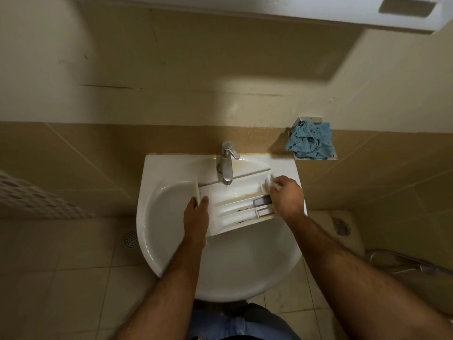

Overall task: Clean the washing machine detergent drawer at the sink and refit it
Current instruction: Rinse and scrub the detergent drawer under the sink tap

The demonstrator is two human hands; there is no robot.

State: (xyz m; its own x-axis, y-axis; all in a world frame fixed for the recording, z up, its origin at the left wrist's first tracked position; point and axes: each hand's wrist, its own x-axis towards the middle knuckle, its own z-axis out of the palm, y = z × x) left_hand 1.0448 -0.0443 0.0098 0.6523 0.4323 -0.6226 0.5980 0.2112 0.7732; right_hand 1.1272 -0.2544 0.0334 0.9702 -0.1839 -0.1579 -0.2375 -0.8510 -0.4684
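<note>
both forearms reached over the sink [157, 241]. left hand [197, 212] fingers gripped the drawer [235, 207] end under the tap [227, 163]; right hand [285, 195] pinched its far end. better tilt every compartment under the spout.

A white sink [157, 241] stands against a tan tiled wall, its tap [226, 163] rising from the back rim over the bowl. The white drawer [235, 207] lies across the bowl under the spout, its far right end up on the sink's right rim, its compartments facing up with dark grime along the dividers and a brownish stain in the widest one. To the right of the sink, a small metal shelf [316, 157] fixed to the wall carries a crumpled blue cloth [310, 141], which covers nearly all of it.
</note>
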